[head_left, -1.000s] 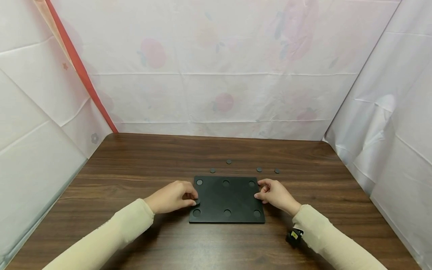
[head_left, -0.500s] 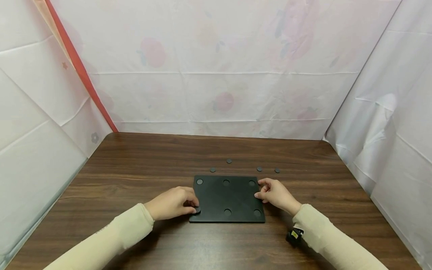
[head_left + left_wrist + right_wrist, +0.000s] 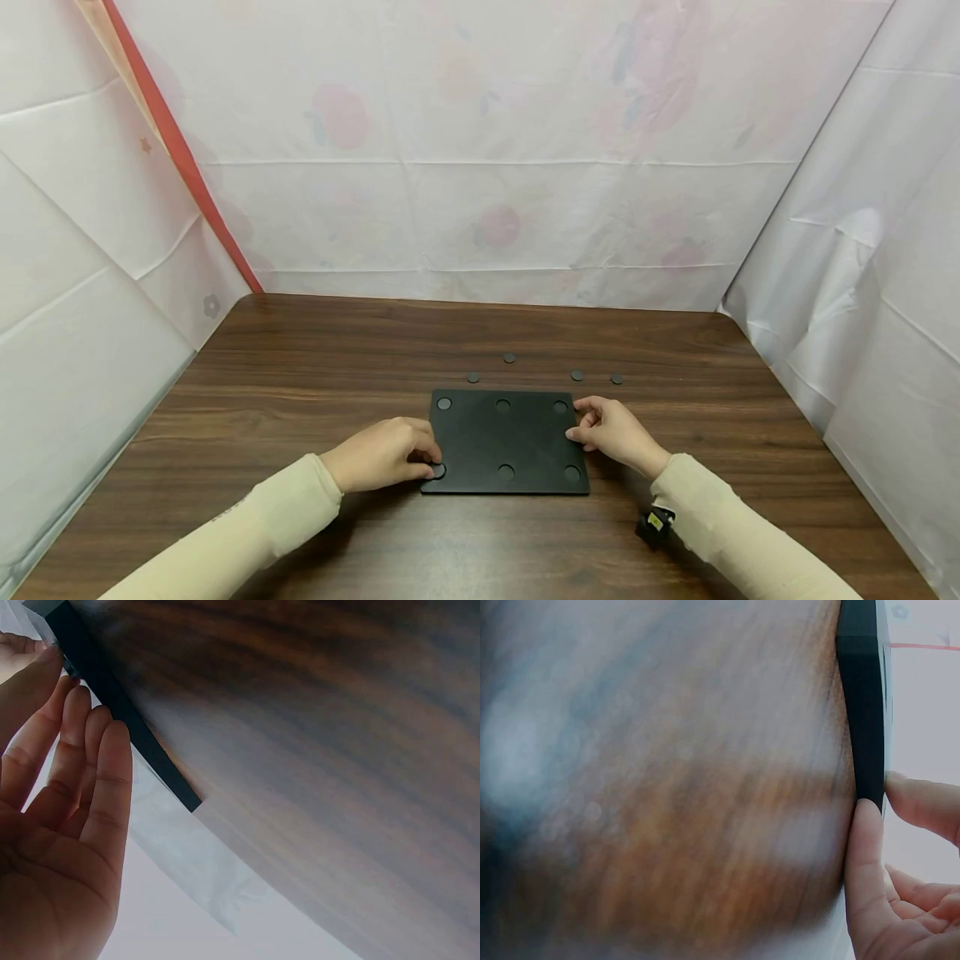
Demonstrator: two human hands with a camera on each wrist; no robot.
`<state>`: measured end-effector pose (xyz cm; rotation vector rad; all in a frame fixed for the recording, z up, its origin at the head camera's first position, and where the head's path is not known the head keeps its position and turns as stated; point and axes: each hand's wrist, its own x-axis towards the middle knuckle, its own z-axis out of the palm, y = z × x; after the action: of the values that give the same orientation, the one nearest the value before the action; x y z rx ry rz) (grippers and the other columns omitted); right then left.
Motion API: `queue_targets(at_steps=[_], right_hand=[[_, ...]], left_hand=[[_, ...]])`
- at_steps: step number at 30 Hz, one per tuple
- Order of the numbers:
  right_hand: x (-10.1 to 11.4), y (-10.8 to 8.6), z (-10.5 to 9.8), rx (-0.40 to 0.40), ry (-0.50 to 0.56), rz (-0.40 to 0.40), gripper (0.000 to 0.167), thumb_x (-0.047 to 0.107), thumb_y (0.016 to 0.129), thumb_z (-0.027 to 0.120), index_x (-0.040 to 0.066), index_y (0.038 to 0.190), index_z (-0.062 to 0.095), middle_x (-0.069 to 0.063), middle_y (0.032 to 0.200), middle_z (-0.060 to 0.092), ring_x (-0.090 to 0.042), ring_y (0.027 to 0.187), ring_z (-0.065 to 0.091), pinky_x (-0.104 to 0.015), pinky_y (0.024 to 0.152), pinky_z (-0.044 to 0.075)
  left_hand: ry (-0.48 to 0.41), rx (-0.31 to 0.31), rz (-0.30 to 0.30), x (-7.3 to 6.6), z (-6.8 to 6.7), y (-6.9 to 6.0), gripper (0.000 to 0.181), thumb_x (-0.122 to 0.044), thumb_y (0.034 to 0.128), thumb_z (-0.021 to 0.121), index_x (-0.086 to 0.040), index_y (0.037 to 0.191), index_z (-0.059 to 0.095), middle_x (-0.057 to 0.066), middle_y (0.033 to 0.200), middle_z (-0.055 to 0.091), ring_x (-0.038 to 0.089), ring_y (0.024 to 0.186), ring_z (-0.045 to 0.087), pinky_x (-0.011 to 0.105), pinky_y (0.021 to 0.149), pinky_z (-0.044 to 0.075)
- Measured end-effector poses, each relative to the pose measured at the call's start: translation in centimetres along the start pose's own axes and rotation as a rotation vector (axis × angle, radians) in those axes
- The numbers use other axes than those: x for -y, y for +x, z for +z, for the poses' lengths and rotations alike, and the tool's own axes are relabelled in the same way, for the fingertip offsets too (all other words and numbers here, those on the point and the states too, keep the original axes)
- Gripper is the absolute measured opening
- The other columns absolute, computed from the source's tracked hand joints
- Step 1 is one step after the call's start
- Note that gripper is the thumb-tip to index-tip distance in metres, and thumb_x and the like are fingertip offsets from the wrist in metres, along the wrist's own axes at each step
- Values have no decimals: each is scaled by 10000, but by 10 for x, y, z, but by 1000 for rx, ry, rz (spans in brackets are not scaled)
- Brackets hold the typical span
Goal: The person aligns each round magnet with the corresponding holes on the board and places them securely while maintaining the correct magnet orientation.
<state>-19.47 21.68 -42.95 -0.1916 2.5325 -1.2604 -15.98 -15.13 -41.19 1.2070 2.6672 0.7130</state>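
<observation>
A flat black board [image 3: 504,437] with several round recesses lies on the table. My left hand [image 3: 386,454] pinches a small dark disc [image 3: 438,472] between thumb and fingers, at the near-left recess; its fingertips partly cover it. Whether the disc lies fully flat cannot be told. Another disc [image 3: 444,404] sits in the far-left recess. My right hand [image 3: 617,435] holds the board's right edge. In the right wrist view the thumb [image 3: 922,804] touches the upper face and a finger [image 3: 866,847] presses on the side [image 3: 864,712].
Several loose dark discs lie beyond the board, among them one disc [image 3: 509,358] farthest back and one disc [image 3: 617,379] at the right. The brown wooden table [image 3: 300,358] is bounded by hanging white cloth [image 3: 480,150]. A small black device [image 3: 654,527] is at the right wrist.
My left hand has moved toward the near side with its disc, from the board's left edge to the near-left recess, and then lowered slightly. The right hand and board have stayed put.
</observation>
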Motion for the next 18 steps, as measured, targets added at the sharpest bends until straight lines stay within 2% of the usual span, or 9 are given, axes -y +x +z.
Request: queue_targets(at_steps=[7, 11, 18], right_hand=[[1, 0, 0, -1, -3, 4, 542, 113, 894, 705, -56, 1362, 489, -80, 792, 608, -167, 696, 631, -320, 671, 572], [1, -1, -1, 1, 1, -1, 542, 111, 898, 701, -59, 1365, 484, -80, 797, 607, -166, 703, 631, -319, 674, 573], [1, -1, -1, 2, -1, -2, 542, 113, 897, 704, -63, 1360, 487, -86, 798, 610, -167, 691, 631, -313, 665, 570]], left_hand=[[-4, 15, -25, -1, 0, 1, 81, -205, 861, 757, -181, 938, 761, -114, 884, 632, -53, 789, 569, 171, 710, 511], [2, 6, -4, 0, 0, 2, 67, -180, 857, 760, -182, 924, 757, -111, 881, 635, -42, 791, 577, 176, 702, 510], [-1, -1, -2, -1, 0, 2, 71, -181, 854, 762, -187, 925, 760, -113, 880, 638, -50, 782, 573, 174, 695, 510]])
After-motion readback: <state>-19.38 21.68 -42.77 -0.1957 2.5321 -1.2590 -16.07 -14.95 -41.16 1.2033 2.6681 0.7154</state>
